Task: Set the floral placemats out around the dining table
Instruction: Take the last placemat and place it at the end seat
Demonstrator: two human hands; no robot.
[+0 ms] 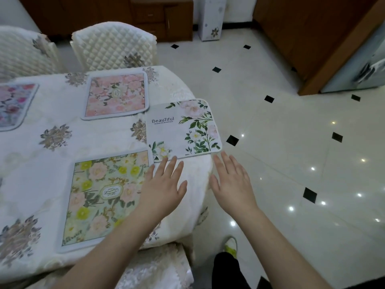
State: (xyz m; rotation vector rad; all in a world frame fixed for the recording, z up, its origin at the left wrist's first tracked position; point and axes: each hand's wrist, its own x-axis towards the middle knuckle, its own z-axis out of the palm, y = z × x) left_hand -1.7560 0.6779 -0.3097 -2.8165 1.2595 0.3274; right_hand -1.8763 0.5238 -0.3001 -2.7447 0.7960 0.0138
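Note:
Several floral placemats lie on the dining table. A white mat with green leaves and the word "Beautiful" sits at the table's right end, its corner over the edge. A yellow-flowered mat lies near me, a pink mat on the far side, and a pink-and-blue mat at the far left. My left hand hovers flat with fingers spread, fingertips at the white mat's near edge. My right hand is spread just off the table's right edge, holding nothing.
Two quilted cream chairs stand behind the table, and a fabric-covered chair is tucked in below my arms. Glossy tiled floor spreads to the right. Wooden cabinets line the back. My slippered foot is beside the table.

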